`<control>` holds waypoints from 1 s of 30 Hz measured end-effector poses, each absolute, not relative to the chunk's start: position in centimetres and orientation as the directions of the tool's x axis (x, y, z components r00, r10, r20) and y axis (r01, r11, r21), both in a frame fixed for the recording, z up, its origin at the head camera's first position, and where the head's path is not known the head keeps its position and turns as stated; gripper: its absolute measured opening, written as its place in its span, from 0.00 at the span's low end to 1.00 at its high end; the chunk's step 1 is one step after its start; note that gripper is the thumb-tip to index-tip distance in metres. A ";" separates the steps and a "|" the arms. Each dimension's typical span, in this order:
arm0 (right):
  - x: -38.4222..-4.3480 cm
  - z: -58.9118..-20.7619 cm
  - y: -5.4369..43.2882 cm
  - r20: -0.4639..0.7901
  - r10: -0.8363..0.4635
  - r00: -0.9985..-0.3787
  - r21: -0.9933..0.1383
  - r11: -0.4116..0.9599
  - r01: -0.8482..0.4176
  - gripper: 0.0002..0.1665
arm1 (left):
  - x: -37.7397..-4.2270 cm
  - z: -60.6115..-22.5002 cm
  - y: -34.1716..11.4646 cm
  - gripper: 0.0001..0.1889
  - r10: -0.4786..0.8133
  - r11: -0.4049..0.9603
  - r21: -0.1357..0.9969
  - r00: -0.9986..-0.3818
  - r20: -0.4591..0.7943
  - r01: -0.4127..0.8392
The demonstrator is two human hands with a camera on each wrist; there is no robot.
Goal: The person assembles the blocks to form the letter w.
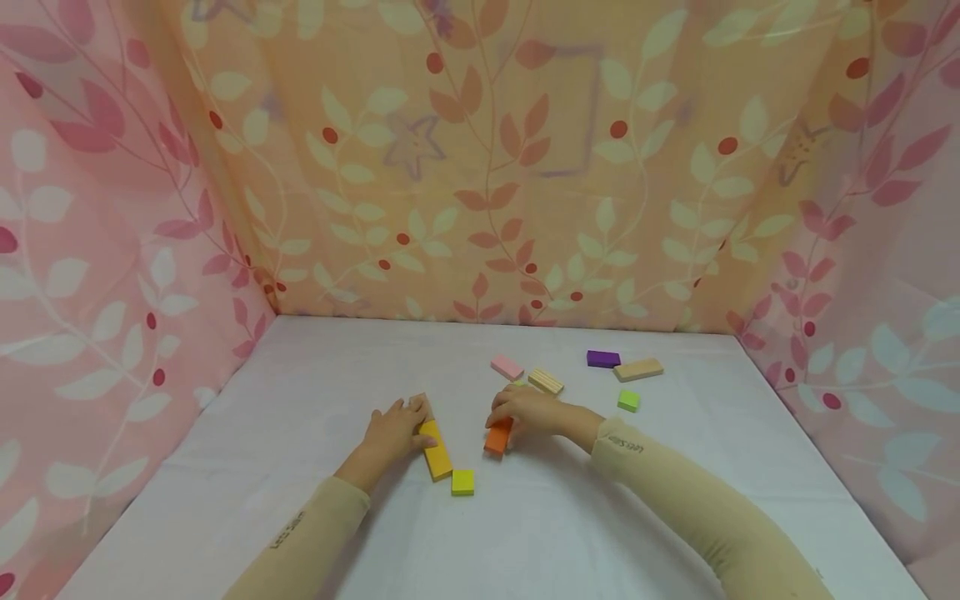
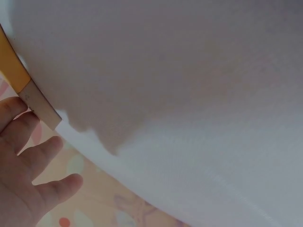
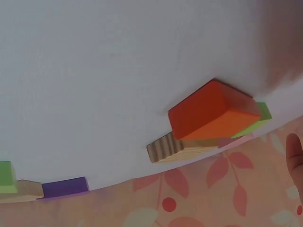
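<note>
My left hand [image 1: 392, 433] lies along a yellow block [image 1: 438, 452], its thumb on that block. Its fingers reach the plain wooden block [image 1: 422, 404] at the far end; in the left wrist view fairly straight fingers [image 2: 40, 152] touch the wooden block [image 2: 41, 105]. A small yellow-green block [image 1: 462, 482] sits by the yellow block's near end. Over an orange block [image 1: 497, 438] my right hand [image 1: 534, 410] is bent downward. In the right wrist view the orange block [image 3: 201, 113] rests on the table, and the one visible finger [image 3: 293, 149] stands apart from it.
Behind the right hand lie a pink block [image 1: 507, 367], a striped wooden block [image 1: 545, 382] and a partly hidden green block [image 1: 518, 383]. Farther right are a purple block [image 1: 603, 359], a wooden block [image 1: 638, 370] and a green cube [image 1: 628, 401]. Patterned curtains [image 1: 480, 208] enclose the table.
</note>
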State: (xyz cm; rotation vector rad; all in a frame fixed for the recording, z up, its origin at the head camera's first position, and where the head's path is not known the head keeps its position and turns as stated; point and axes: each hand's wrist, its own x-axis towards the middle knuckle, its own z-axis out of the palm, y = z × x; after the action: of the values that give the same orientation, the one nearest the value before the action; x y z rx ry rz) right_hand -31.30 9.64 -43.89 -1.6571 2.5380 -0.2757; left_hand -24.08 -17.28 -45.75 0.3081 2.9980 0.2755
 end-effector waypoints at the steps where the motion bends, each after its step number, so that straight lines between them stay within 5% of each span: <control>1: -31.2 -43.9 9.6 0.019 -0.916 -0.400 -0.216 0.387 -0.897 0.20 | -24.0 -45.7 -17.3 0.37 0.212 0.963 0.187 -0.973 -0.094 0.192; 16: -29.9 -44.8 8.0 -0.154 -0.874 -0.462 -0.297 0.487 -0.822 0.25 | -23.9 -45.3 -17.1 0.37 0.224 0.963 0.171 -0.971 -0.089 0.206; 20: -29.3 -44.6 8.1 -0.222 -0.772 -0.595 -0.448 0.623 -0.641 0.32 | -24.0 -45.3 -16.9 0.37 0.225 0.964 0.167 -0.970 -0.094 0.207; 24: -28.5 -44.5 7.9 -0.242 -0.622 -0.745 -0.570 0.713 -0.409 0.27 | -23.8 -45.1 -17.0 0.37 0.218 0.965 0.172 -0.971 -0.097 0.200; 30: -28.0 -45.1 7.2 -0.305 -0.527 -0.793 -0.578 0.765 -0.286 0.24 | -23.9 -45.2 -17.2 0.37 0.222 0.962 0.185 -0.970 -0.102 0.201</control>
State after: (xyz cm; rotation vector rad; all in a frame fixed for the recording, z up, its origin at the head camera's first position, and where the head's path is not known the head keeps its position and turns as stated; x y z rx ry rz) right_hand -27.98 7.16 -45.10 -0.6133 2.5030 -0.7166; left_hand -23.88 -17.15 -45.15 0.3237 2.9906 0.2624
